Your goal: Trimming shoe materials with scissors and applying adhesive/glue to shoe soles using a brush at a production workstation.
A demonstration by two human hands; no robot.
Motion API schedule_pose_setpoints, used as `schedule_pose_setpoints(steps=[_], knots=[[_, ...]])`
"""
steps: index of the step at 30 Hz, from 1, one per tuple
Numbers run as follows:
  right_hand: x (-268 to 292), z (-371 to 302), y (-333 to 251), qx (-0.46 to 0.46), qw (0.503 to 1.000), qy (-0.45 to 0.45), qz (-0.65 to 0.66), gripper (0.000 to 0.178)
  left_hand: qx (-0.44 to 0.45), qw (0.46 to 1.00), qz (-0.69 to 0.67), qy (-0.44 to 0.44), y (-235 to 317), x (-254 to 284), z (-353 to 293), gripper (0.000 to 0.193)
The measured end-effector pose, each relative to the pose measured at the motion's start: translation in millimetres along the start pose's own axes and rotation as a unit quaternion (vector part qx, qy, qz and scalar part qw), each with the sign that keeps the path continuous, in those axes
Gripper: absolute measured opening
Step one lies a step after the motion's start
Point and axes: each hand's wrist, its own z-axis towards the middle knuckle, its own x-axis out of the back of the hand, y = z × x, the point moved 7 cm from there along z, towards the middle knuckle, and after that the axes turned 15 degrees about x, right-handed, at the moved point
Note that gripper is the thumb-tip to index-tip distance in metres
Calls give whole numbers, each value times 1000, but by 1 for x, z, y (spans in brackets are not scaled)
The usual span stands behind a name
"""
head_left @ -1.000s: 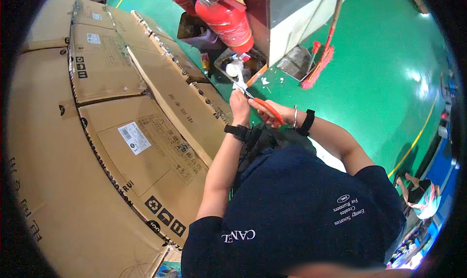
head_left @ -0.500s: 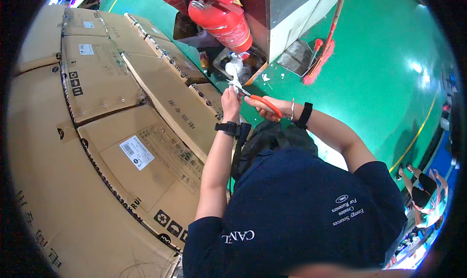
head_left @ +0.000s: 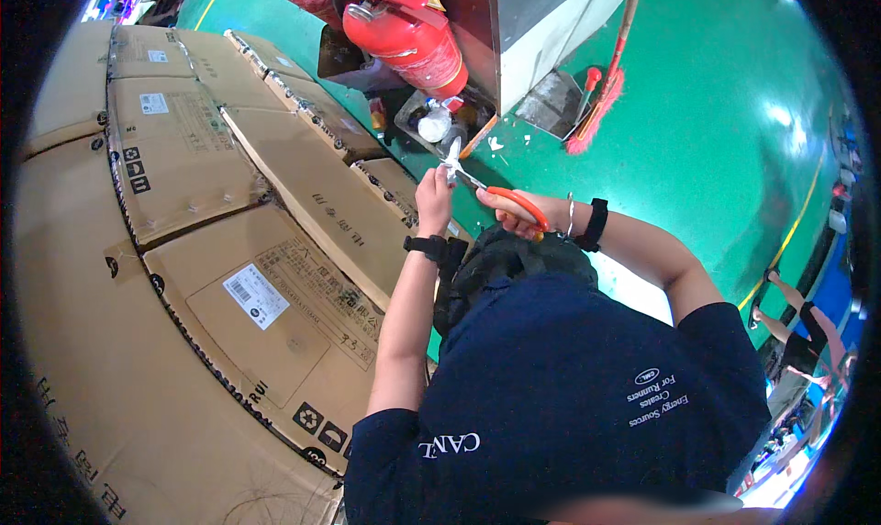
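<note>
My right hand (head_left: pixel 514 211) is closed around the orange handles of a pair of scissors (head_left: pixel 525 204), whose metal blades point away to the left. Pinched in the fingers of my left hand (head_left: pixel 434 197) is a small white piece (head_left: pixel 452 161), thin like paper or plastic. The blade tips meet this piece just beyond my left fingertips; whether they are spread or closed is too small to tell. Beyond the hands, a round white thing (head_left: pixel 433 127) lies in an open container (head_left: pixel 407 112) on the floor.
Stacked cardboard boxes (head_left: pixel 303 286) fill the left side. Ahead stands a red fire extinguisher (head_left: pixel 408 43) beside a grey and white block (head_left: pixel 551 39). A dustpan (head_left: pixel 549 107) and a red broom (head_left: pixel 601 112) are to its right. White scraps (head_left: pixel 496 144) lie on the green floor. Another person (head_left: pixel 808 332) is at far right.
The scissors and my right hand have shifted slightly right and nearer. The white piece now shows apart from the round white thing behind it. The whole view has shifted a little.
</note>
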Motion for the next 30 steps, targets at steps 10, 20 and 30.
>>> schedule_pose_setpoints(steps=[10,20,30], knots=[[13,-8,-1,40,997,58,-25,55,289,839,-386,-253,-9,-37,-21,17],[19,-11,-31,296,914,170,-221,45,291,835,-335,-327,30,-46,-53,19],[27,-35,-62,290,787,314,-445,40,205,904,-231,-295,64,-45,-84,25]])
